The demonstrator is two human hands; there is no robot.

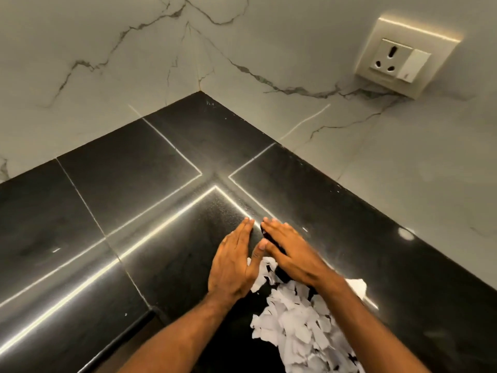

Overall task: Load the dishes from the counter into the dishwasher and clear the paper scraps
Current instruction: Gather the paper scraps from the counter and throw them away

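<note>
Across the left of the frame, one black stone counter [121, 184] is running into the corner under a veined marble wall [80, 36]. Two bare hands are working at lower centre. The left hand [236, 265] is lying flat on the counter, fingers straight and together, gripping nothing, with its thumb touching the top edge of the scraps. Just beside it, the right hand [290, 254] is also stretching out flat, fingers straight, its palm lying over the scraps. One heap of white paper scraps [301, 324], too many to count, is trailing down to the lower right. At upper right, one wall socket [400, 60] is sitting with one switch.
</note>
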